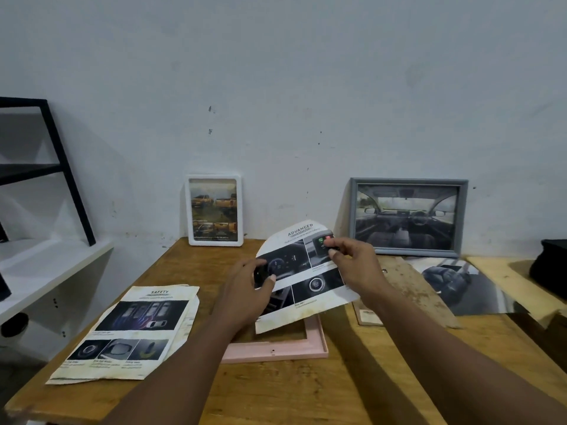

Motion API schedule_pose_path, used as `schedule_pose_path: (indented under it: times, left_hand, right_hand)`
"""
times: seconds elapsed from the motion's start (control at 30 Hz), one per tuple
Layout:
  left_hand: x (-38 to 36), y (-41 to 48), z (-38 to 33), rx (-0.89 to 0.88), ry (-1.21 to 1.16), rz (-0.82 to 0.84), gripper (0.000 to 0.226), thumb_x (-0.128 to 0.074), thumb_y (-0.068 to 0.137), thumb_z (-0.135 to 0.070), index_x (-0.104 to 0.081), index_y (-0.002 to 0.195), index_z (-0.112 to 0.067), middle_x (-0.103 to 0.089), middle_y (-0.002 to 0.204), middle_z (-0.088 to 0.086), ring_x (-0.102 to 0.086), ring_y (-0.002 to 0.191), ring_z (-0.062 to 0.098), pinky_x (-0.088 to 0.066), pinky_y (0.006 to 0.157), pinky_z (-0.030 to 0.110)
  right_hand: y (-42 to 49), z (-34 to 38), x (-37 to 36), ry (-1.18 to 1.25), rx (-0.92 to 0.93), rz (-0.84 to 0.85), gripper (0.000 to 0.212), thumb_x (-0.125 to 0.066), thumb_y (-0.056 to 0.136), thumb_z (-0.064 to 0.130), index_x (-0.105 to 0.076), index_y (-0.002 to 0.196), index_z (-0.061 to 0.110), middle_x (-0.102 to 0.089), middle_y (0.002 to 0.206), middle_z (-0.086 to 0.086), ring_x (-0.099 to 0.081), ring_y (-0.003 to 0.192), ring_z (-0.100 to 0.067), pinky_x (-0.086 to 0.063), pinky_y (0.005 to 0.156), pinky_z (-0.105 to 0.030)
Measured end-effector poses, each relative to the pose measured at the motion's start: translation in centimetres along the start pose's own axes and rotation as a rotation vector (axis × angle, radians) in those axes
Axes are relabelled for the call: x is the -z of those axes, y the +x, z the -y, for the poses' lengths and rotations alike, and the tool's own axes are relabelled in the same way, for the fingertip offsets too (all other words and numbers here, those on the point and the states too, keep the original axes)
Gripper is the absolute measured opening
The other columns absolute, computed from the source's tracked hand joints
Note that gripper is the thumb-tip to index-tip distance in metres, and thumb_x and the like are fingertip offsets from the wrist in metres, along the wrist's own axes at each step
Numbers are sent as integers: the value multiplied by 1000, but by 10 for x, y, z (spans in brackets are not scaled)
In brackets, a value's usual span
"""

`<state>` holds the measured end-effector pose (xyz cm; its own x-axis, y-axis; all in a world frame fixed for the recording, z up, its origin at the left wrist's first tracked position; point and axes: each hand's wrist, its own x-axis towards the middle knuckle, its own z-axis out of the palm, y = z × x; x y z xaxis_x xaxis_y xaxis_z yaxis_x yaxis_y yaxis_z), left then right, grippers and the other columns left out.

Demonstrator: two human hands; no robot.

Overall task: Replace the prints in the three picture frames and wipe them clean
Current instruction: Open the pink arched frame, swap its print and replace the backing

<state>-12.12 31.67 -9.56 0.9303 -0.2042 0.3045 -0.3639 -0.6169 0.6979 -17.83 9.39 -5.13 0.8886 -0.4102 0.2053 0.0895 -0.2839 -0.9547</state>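
Wooden table (276,394): seen closest at its front edge, where it is crossed by both forearms.
Left hand (248,289): curled round the left edge of the ADVANCED print (310,271), with the thumb pressed on the printed face.
Right hand (356,262): the print's upper right part is pinched between thumb and fingertips.
ADVANCED print: held tilted in the air by both hands, just above the pink frame (276,351).
Pink frame: laid flat near the table's middle; table wood is seen through its opening.
SAFETY print (132,329): laid flat at the left on top of other sheets, well apart from the hands.
White frame (214,210): stood upright against the wall, with a print of pickup trucks held in it.
Grey frame (406,216): leaned against the wall at the right, with a car-interior print held in it.
Backing board (411,289): laid flat just right of the pink frame.
Seat print (460,283): laid flat in front of the grey frame, its left edge covered by the board.
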Motion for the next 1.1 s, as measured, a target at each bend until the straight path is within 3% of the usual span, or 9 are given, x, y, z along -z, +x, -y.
schedule_pose_path:
  times: [0.07, 0.2, 0.3, 0.37, 0.57, 0.67, 0.77, 0.93, 1.1]
  left_hand:
    - [-10, 6, -17, 31, -168, -1, 44, -72, 92, -39, -57, 132, -38, -52, 141, -9, -54, 117, 11, -58, 90, 34]
    - [-38, 20, -65, 101, -467, 69, 44, -77, 90, -26, -62, 130, -34, -59, 130, -7, -63, 104, 10, -62, 76, 31]
    - [-67, 30, -103, 67, -505, 107, 36, -77, 91, -20, -67, 125, -27, -66, 127, 0, -67, 104, 17, -63, 85, 39]
    - [-88, 35, -126, 26, -486, 141, 36, -77, 90, -19, -69, 126, -22, -68, 120, 0, -69, 99, 16, -62, 86, 37]
    - [-158, 42, -180, -34, -451, 282, 43, -78, 89, -17, -67, 130, -17, -66, 116, -2, -68, 89, 9, -62, 77, 27]
    - [-195, 45, -191, -70, -376, 342, 49, -79, 88, -20, -64, 135, -19, -67, 125, 0, -70, 100, 15, -63, 79, 32]
    - [-223, 51, -189, -120, -252, 376, 52, -78, 88, -26, -62, 137, -22, -70, 124, -2, -68, 100, 13, -60, 88, 37]
    - [-248, 58, -175, -295, 177, 404, 59, -69, 87, -50, -57, 141, -28, -61, 134, -4, -53, 122, 17, -50, 99, 41]
    - [-247, 51, -168, -372, 422, 351, 52, -53, 91, -65, -57, 136, -39, -50, 134, -2, -39, 128, 22, -45, 100, 45]
  right_hand:
    - [3, 6, 26, 62, -22, 2, 25, -57, 100, 8, -71, 118, 18, -69, 107, 1, -70, 95, -20, -63, 74, -36]
    - [10, 7, 85, 105, -25, -67, 24, -58, 99, 5, -73, 113, 17, -74, 104, -4, -72, 97, -25, -62, 80, -38]
    - [12, 5, 131, 61, -44, -126, 24, -58, 99, 4, -72, 115, 14, -74, 101, -3, -72, 95, -25, -63, 77, -38]
    - [14, -1, 163, -8, -60, -159, 22, -59, 98, 4, -72, 114, 12, -73, 101, -5, -71, 95, -26, -62, 80, -41]
    - [27, -32, 248, -289, -108, -201, 19, -63, 96, 5, -73, 104, 20, -71, 102, -8, -70, 87, -22, -62, 76, -38]
    - [40, -53, 273, -429, -161, -176, 20, -63, 97, 9, -72, 111, 20, -68, 106, -6, -68, 93, -25, -62, 79, -44]
    - [55, -76, 284, -499, -206, -145, 22, -61, 98, 10, -71, 112, 24, -65, 111, -5, -67, 96, -26, -63, 75, -41]
    - [76, -116, 283, -712, -226, -28, 34, -67, 94, 16, -66, 127, 24, -64, 126, -9, -65, 98, -25, -56, 75, -32]
    - [74, -142, 268, -944, -211, 59, 38, -71, 89, 32, -66, 127, 31, -52, 144, -5, -58, 115, -29, -50, 97, -40]
